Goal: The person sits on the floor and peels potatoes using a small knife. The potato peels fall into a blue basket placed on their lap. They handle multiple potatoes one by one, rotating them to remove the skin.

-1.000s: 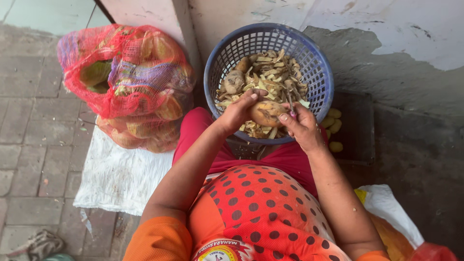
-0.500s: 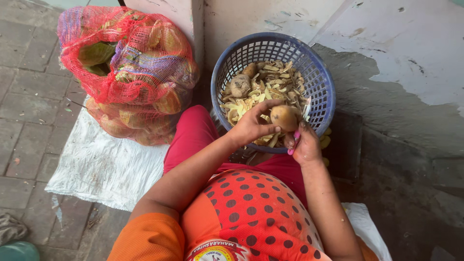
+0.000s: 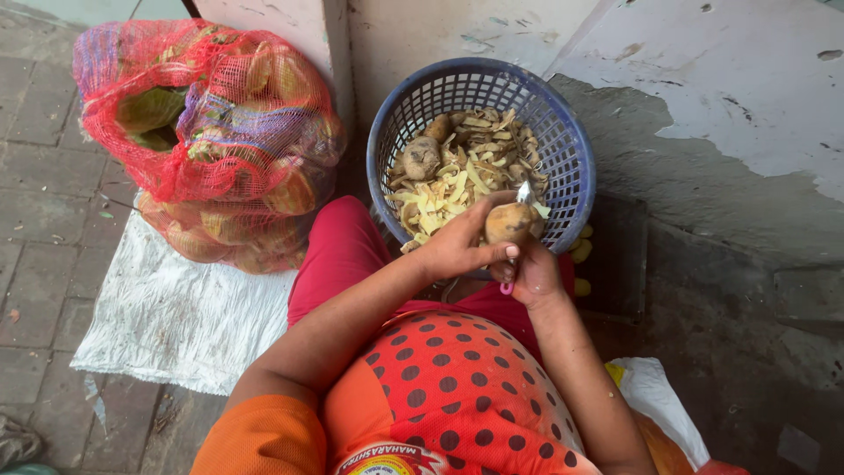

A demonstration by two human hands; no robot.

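Observation:
My left hand grips a brown potato over the near rim of a blue plastic basket. Against the potato's right side, my right hand holds a peeler with a pink handle, its metal blade pointing up past the potato. The basket holds several pale peelings and an unpeeled potato. My forearms reach over my red lap.
A red net sack full of potatoes lies at the left on a white woven sheet. A peeling painted wall stands behind the basket. Yellow scraps lie right of the basket. A white bag sits at my right hip.
Both hands have shifted slightly right over the basket rim with the potato. The potato has turned in my left hand and the peeler blade now sticks up above it.

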